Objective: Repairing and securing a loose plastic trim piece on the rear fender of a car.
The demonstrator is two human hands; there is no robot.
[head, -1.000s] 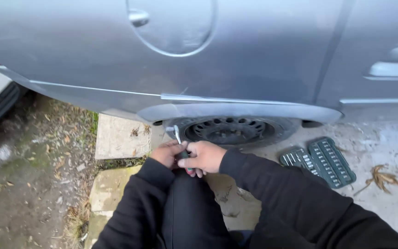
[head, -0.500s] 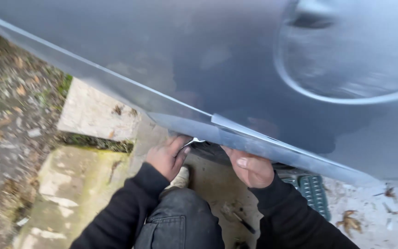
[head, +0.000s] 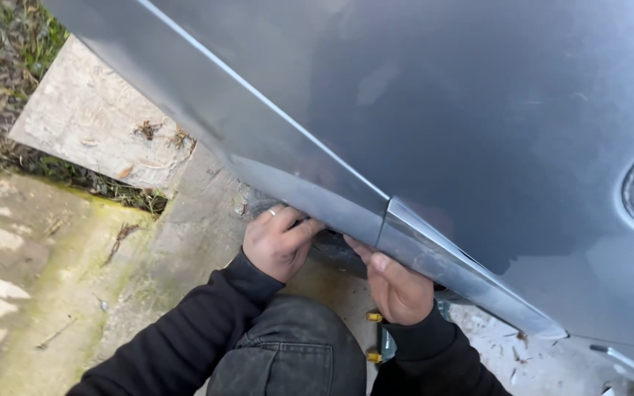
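Observation:
My left hand (head: 280,240), with a ring on one finger, reaches under the lower edge of the grey car body (head: 434,132), fingers curled against the dark tyre (head: 332,251). Close to its right, my right hand (head: 398,287) goes under the same edge at the wheel arch trim (head: 449,268). The fingertips of both hands are hidden behind the car panel, so what they hold is not visible. Both arms wear black sleeves, and my knee in dark jeans (head: 295,352) is just below the hands.
A dark tool case with yellow latches (head: 377,339) lies on the ground under my right wrist. Mossy concrete slabs (head: 45,242) lie to the left, a pale slab (head: 89,117) beyond them, and grass with dead leaves (head: 9,37) at the top left.
The view has moved in closer and lower toward the car. The wheel and the open socket set seen before are out of sight, and both hands now reach further under the body edge.

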